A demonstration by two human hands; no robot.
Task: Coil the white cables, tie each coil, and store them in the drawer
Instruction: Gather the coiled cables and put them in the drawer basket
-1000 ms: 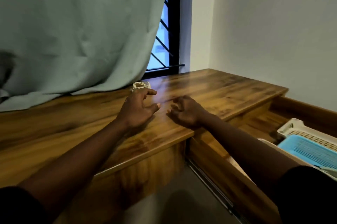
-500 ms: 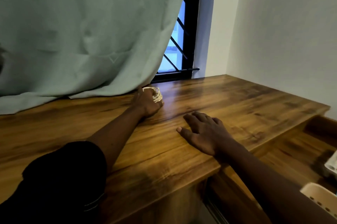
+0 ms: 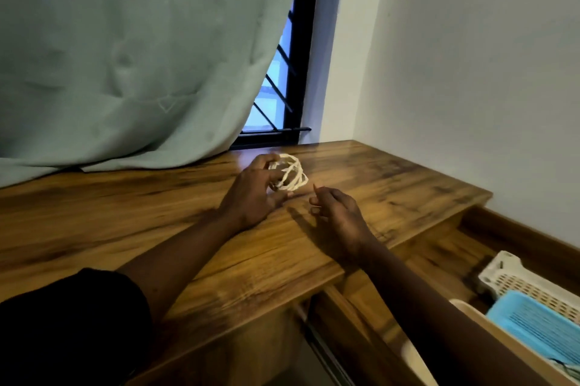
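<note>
- Gripping a loose bundle of white cable loops [image 3: 290, 174] in the left hand [image 3: 251, 197], fingers curled round the near side of the loops, bundle lifted just off the wooden worktop [image 3: 125, 222] near the curtain hem [image 3: 141, 159].
- Having pulled the bundle out from the curtain's edge, where it was lying half a second ago under the reaching hand; now sitting clear of the fabric and closer to the body.
- Bringing the right hand [image 3: 337, 216] in just beside the bundle, no longer lying flat on the worktop as before; fingers half curled, forefinger and thumb pinched near each other, possibly on a thin cable end or tie, though too blurred to say for sure.
- Not yet touching the loops with the right hand; a small gap showing between fingertip and coil.
- Looking like the start of the tying step: loops already gathered but splayed and uneven, so probably needing tightening before a tie goes round.
- Leaving the open drawer [image 3: 439, 260] waiting at lower right, below the worktop edge, with a white perforated basket [image 3: 514, 283] and a blue tray [image 3: 539, 326] inside; no cable coil visible in there from this angle.
- Risking the loops springing apart if the left grip slackens before the tie is on.
</note>
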